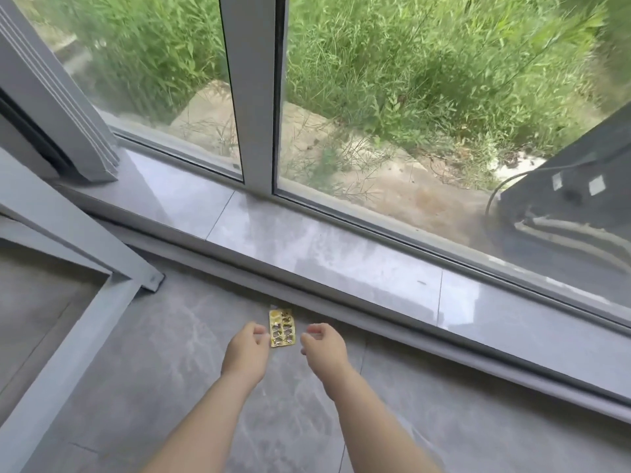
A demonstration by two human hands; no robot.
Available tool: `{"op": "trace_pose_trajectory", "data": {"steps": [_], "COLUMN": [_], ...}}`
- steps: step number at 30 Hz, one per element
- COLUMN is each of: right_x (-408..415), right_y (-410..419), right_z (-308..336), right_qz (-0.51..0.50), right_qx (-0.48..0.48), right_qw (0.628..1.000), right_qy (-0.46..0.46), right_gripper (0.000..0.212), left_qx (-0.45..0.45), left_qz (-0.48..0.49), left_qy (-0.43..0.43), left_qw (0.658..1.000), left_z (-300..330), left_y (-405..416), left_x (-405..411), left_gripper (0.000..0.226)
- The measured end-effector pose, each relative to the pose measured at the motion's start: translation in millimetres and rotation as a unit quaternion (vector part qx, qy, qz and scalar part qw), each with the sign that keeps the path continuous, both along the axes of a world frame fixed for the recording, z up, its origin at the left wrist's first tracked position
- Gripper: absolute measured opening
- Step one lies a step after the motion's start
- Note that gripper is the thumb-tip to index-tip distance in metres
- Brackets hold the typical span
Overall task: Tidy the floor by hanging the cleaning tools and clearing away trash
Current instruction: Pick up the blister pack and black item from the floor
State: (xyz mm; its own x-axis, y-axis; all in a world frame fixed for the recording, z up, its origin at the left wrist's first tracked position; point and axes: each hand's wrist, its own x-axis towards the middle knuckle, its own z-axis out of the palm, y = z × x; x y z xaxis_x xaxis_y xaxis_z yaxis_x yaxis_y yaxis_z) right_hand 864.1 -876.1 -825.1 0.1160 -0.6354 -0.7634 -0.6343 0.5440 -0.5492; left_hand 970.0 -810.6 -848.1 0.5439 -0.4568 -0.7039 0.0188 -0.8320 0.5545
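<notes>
Both arms reach forward and down over the floor (136, 353), forearms bare, converging toward 1 blister pack (282, 328).

Left hand (246, 349): back of hand up, fingers loosely curled, tips just left of the pack's lower edge. Holding nothing. Can't tell if the fingertips touch the pack or hover just off it.

Right hand (324, 346): back of hand up, fingers loosely curled and pointing left toward the pack, near its right edge but clearly apart. Also released, nothing in it.

Pack: gold foil, lying flat on the grey floor tile, long side running away from the camera, between the 2 hands. Far end sits just beside the dark base of the sill (341, 257). Most pockets look popped and crumpled; exact pocket count not readable.

Count: 2 hands, 1 pack, no other trash visible on the floor.

Rest: light stone sill runs diagonally across the view, with 2 glass panes above it split by 1 white mullion (252, 97). Grass and bare dirt outside. White frame (85, 268) meets the floor at left.
</notes>
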Motion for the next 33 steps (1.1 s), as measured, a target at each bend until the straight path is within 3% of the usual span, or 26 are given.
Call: {"op": "trace_pose_trajectory", "data": {"steps": [23,27,31,33], "right_x": [12,22,27,30], "right_y": [-34,-38,-44,-44], "right_z": [-194,-220,-242,-248], "right_qz": [0.027,0.023,0.019,0.003], "right_qx": [0.05,0.062,0.082,0.089], "right_qw": [0.998,0.998,0.996,0.996], "right_qy": [-0.016,-0.023,-0.014,-0.019], "right_gripper": [0.04,0.025,0.057,0.058], "left_qx": [0.052,0.06,0.077,0.086], "left_qz": [-0.031,-0.04,-0.027,-0.014], "left_qy": [-0.035,-0.031,-0.026,-0.02], "left_qw": [0.998,0.997,0.996,0.996], "left_z": [-209,-236,-259,-266], "left_y": [-45,-51,-55,-55], "left_x": [1,3,6,7], "left_gripper": [0.043,0.043,0.053,0.058]}}
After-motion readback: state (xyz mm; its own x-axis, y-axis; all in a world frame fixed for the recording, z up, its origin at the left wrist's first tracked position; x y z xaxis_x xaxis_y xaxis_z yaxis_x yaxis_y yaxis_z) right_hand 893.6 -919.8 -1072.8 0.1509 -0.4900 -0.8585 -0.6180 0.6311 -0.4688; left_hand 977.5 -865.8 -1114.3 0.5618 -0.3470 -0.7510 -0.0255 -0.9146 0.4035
